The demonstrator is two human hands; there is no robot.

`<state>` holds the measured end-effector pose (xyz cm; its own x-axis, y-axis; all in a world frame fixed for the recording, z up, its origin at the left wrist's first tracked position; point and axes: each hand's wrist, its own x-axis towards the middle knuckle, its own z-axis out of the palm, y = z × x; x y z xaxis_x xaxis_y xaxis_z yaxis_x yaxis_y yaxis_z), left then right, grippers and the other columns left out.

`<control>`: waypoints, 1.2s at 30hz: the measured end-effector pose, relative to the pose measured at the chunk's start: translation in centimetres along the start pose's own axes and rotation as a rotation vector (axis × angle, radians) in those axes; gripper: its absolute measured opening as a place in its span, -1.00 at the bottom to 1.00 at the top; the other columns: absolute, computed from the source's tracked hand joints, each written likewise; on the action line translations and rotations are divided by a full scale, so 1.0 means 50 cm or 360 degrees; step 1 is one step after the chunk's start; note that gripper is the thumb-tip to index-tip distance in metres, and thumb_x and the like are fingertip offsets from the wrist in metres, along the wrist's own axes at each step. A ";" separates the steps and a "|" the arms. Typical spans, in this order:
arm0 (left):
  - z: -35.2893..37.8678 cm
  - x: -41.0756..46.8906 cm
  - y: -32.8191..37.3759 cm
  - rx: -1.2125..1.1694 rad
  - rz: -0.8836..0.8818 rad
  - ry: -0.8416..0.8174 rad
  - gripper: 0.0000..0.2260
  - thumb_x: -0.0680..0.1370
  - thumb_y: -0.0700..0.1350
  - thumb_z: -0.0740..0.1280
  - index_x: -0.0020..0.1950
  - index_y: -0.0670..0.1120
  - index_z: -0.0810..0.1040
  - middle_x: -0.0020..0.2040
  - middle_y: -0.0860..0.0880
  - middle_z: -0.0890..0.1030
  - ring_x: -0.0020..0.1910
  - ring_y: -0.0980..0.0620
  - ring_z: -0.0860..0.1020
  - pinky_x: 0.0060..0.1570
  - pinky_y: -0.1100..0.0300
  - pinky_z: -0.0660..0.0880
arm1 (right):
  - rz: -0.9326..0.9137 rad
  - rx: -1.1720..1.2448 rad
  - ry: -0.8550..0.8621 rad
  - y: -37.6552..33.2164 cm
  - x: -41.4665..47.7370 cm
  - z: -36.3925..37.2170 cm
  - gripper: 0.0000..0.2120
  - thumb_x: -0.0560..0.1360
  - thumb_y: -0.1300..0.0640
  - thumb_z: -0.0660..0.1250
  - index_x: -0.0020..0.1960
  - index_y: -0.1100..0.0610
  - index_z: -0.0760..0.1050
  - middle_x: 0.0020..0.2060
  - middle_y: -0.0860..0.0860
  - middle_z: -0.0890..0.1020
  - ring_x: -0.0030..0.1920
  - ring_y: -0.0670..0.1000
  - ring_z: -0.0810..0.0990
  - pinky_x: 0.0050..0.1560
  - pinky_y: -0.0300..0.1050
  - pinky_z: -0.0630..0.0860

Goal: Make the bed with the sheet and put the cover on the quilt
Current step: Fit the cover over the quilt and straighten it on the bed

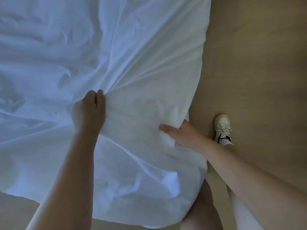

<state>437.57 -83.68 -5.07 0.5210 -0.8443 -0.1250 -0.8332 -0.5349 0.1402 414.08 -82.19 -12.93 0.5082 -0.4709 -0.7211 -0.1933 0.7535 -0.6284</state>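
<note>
Gripping bunched white sheet point(141, 55) with left hand point(89, 110) near centre; pinching its edge with right hand point(181, 133), 4 o'clock, thumb atop.

White fabric point(132, 55) fills the view from 7 round to 1 o'clock, spread out and creased, its edge meeting the wooden floor point(257, 63) at 3 o'clock. Near the centre the left hand point(90, 110) grips a bunch of it, with tight folds fanning from the fist toward 1 o'clock. At 4 o'clock from it, the right hand point(181, 133) holds the fabric's thicker edge, thumb point(166, 127) laid on top. A white laced shoe point(223, 128) stands on the floor at 3 o'clock of that hand.
</note>
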 end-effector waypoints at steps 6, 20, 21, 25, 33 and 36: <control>0.090 -0.071 0.049 -0.0209 0.0253 -0.0498 -0.79 0.60 -0.09 0.18 0.10 -0.20 0.46 0.01 -0.22 0.54 0.02 -0.22 0.49 -0.20 0.10 0.21 | -0.0113 0.0371 0.0283 0.012 0.000 0.035 -0.82 0.50 -0.02 0.35 0.09 -0.05 0.52 0.06 -0.03 0.66 0.06 0.00 0.63 0.13 0.02 0.56; 0.106 -0.091 0.104 -0.0656 0.0194 -0.0722 -0.70 0.60 -0.12 0.19 -0.34 -0.14 0.35 -0.42 -0.04 0.42 -0.35 -0.05 0.40 -0.28 0.09 0.33 | 0.0048 0.0825 0.0694 -0.094 0.062 0.075 -0.88 0.47 0.15 0.34 -0.16 0.16 0.42 -0.23 0.07 0.56 -0.16 0.08 0.59 -0.15 -0.11 0.53; 0.094 -0.091 0.119 -0.0662 0.0188 -0.0689 -0.65 0.60 -0.10 0.20 -0.38 -0.10 0.27 -0.46 0.00 0.34 -0.40 0.00 0.33 -0.32 0.11 0.26 | -0.0009 0.0839 0.0783 -0.103 0.054 0.062 -0.89 0.47 0.21 0.29 -0.22 0.17 0.41 -0.28 0.07 0.53 -0.19 0.10 0.57 -0.18 -0.11 0.51; 0.059 -0.138 0.196 -0.0548 0.0365 -0.0542 -0.61 0.62 -0.06 0.14 -0.38 -0.05 0.14 -0.46 0.02 0.26 -0.44 0.04 0.26 -0.33 0.08 0.12 | -0.0084 0.1081 0.0999 -0.061 -0.041 -0.061 -0.83 0.39 0.40 0.27 -0.33 0.20 0.45 -0.51 0.06 0.50 -0.48 0.02 0.52 -0.47 -0.25 0.47; 0.173 -0.167 0.248 0.0160 0.0285 -0.0675 -0.73 0.65 -0.01 0.01 -0.14 -0.13 0.34 -0.06 -0.15 0.53 -0.15 -0.13 0.42 -0.21 0.10 0.26 | 0.0304 0.0303 0.1292 0.042 -0.011 -0.184 -0.77 0.34 0.11 0.54 -0.15 0.06 0.49 -0.30 -0.06 0.55 -0.23 0.00 0.54 -0.25 -0.20 0.47; 0.202 -0.164 0.257 0.0207 0.0366 -0.0597 -0.76 0.61 -0.01 0.14 0.05 -0.17 0.45 0.08 -0.13 0.47 0.12 -0.15 0.42 -0.01 0.03 0.31 | 0.0537 0.0381 0.0910 0.044 0.014 -0.216 -0.70 0.36 0.00 0.52 -0.01 0.10 0.53 -0.05 0.02 0.65 -0.10 0.03 0.62 -0.08 -0.13 0.54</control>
<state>420.74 -83.31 -12.18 0.2370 -0.8582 -0.4554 -0.9481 -0.3066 0.0844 404.97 -85.82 -17.99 -0.0803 -0.3117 -0.9468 -0.0394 0.9501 -0.3094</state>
